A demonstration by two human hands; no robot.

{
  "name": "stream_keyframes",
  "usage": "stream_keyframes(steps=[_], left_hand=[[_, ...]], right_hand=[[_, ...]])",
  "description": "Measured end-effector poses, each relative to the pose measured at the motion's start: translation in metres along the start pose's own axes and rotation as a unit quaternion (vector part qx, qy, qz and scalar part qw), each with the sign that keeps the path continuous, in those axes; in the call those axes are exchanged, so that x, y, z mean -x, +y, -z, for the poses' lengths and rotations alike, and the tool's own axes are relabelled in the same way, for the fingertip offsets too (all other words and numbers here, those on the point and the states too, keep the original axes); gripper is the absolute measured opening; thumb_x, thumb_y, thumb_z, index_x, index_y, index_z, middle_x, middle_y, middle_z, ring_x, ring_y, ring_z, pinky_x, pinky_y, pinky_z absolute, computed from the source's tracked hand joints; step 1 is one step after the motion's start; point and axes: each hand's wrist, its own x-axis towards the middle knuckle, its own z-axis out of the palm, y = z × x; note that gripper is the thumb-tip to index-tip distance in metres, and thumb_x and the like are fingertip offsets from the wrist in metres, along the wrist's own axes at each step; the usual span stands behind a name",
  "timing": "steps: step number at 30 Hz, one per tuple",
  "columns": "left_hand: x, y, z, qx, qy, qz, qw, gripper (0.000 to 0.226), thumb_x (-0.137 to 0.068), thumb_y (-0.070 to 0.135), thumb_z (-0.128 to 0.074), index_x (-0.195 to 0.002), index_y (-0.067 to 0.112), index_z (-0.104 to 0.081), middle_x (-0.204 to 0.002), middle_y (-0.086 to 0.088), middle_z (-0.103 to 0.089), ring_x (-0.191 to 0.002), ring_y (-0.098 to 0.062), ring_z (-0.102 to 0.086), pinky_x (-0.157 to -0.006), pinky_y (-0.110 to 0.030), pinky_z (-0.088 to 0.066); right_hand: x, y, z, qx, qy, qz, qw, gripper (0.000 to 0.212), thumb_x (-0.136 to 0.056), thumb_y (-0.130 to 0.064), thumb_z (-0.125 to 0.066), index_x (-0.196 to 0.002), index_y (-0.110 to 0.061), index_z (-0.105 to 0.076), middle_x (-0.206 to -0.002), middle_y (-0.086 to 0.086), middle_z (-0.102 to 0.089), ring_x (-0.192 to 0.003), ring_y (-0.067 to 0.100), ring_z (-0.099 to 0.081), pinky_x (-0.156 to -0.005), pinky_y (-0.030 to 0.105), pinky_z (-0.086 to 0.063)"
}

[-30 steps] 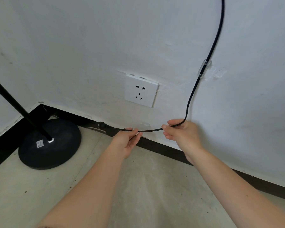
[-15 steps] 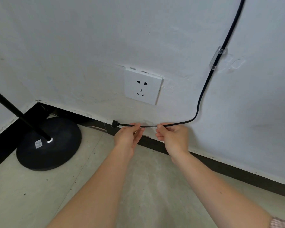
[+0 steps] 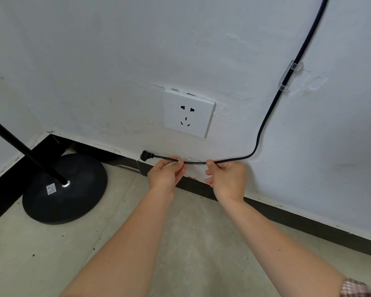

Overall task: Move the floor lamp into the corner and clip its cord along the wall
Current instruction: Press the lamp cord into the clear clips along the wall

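The floor lamp's round black base (image 3: 64,187) stands in the corner at the left, its black pole (image 3: 19,146) leaning up out of frame. The black cord (image 3: 266,118) runs down the white wall through a clear clip (image 3: 287,76), then bends left just above the skirting. My left hand (image 3: 166,172) and my right hand (image 3: 227,179) both pinch the cord's level stretch, a short gap of cord between them. The black plug (image 3: 146,156) sticks out left of my left hand, unplugged, below the white wall socket (image 3: 189,113).
A black skirting board (image 3: 308,219) runs along the foot of both walls. The floor (image 3: 191,243) is pale, speckled concrete. A patch of rough plaster (image 3: 313,84) lies right of the clip.
Both hands have slid left along the cord and come closer together, lifting its end. The plug has risen off the skirting and now hangs free against the wall.
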Motion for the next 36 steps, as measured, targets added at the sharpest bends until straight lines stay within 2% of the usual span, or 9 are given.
stream_keyframes(steps=[4,9,14,19,24,29,32,36], left_hand=[[-0.001,0.0,-0.002,-0.019,0.017,-0.001,1.0,0.013,-0.079,-0.008,-0.066,-0.076,0.002,-0.058,-0.082,-0.013,-0.064,-0.072,-0.019,-0.066,-0.065,-0.019,-0.058],[-0.004,-0.001,-0.005,-0.034,0.037,-0.007,0.999,0.016,-0.078,-0.008,-0.067,-0.072,0.002,-0.057,-0.08,-0.014,-0.063,-0.068,-0.019,-0.065,-0.059,-0.018,-0.058],[-0.005,-0.001,-0.01,-0.032,0.051,-0.014,0.998,0.013,-0.079,-0.007,-0.068,-0.076,0.002,-0.058,-0.087,-0.018,-0.067,-0.07,-0.019,-0.067,-0.067,-0.023,-0.057],[-0.004,0.001,-0.009,-0.025,0.025,-0.019,0.999,0.01,-0.078,-0.003,-0.069,-0.082,0.002,-0.061,-0.081,-0.014,-0.069,-0.071,-0.02,-0.068,-0.068,-0.022,-0.057],[-0.004,0.003,-0.008,-0.052,0.014,-0.039,0.998,0.014,-0.08,0.003,-0.069,-0.093,0.001,-0.062,-0.083,-0.014,-0.068,-0.074,-0.02,-0.067,-0.07,-0.024,-0.056],[-0.006,0.005,-0.007,-0.082,-0.002,-0.018,0.996,0.007,-0.084,0.012,-0.067,-0.085,0.01,-0.06,-0.088,-0.009,-0.068,-0.083,-0.02,-0.065,-0.07,-0.029,-0.056],[-0.006,0.005,-0.009,-0.102,-0.017,0.007,0.995,0.006,-0.086,0.014,-0.064,-0.088,0.01,-0.06,-0.093,-0.008,-0.066,-0.09,-0.023,-0.065,-0.071,-0.03,-0.056],[-0.007,0.004,-0.01,-0.096,-0.023,0.013,0.995,0.006,-0.087,0.013,-0.062,-0.09,0.009,-0.061,-0.091,-0.009,-0.065,-0.087,-0.023,-0.065,-0.066,-0.03,-0.055]], right_hand=[[0.0,-0.003,0.0,0.022,0.009,0.003,1.0,0.033,-0.085,-0.023,-0.066,-0.053,-0.021,-0.059,-0.053,-0.005,-0.065,-0.035,0.009,-0.061,-0.053,0.033,-0.053],[0.002,-0.006,-0.002,0.051,0.012,0.021,0.998,0.037,-0.086,-0.025,-0.064,-0.051,-0.021,-0.058,-0.054,-0.003,-0.066,-0.047,0.022,-0.067,-0.06,0.04,-0.058],[0.002,-0.006,-0.002,0.069,0.012,0.025,0.997,0.04,-0.086,-0.024,-0.064,-0.047,-0.017,-0.059,-0.052,0.004,-0.067,-0.047,0.024,-0.068,-0.062,0.044,-0.059],[-0.002,-0.002,0.004,0.032,0.001,-0.022,0.999,0.035,-0.082,-0.016,-0.063,-0.047,-0.015,-0.059,-0.05,0.003,-0.066,-0.043,0.023,-0.067,-0.06,0.049,-0.06],[-0.001,-0.004,0.006,0.012,-0.016,-0.047,0.999,0.029,-0.082,-0.018,-0.063,-0.054,-0.014,-0.062,-0.055,0.005,-0.069,-0.044,0.024,-0.068,-0.06,0.045,-0.061],[0.003,-0.006,0.011,-0.008,-0.026,-0.058,0.998,0.022,-0.084,-0.025,-0.061,-0.064,-0.016,-0.064,-0.063,0.007,-0.07,-0.05,0.027,-0.069,-0.054,0.037,-0.058],[0.004,-0.006,0.014,0.003,-0.036,-0.059,0.998,0.024,-0.085,-0.029,-0.061,-0.065,-0.015,-0.064,-0.068,0.009,-0.071,-0.053,0.029,-0.07,-0.054,0.035,-0.057],[0.005,-0.008,0.016,0.013,-0.054,-0.066,0.996,0.024,-0.085,-0.032,-0.062,-0.067,-0.017,-0.063,-0.069,0.008,-0.07,-0.052,0.026,-0.068,-0.056,0.036,-0.058]])
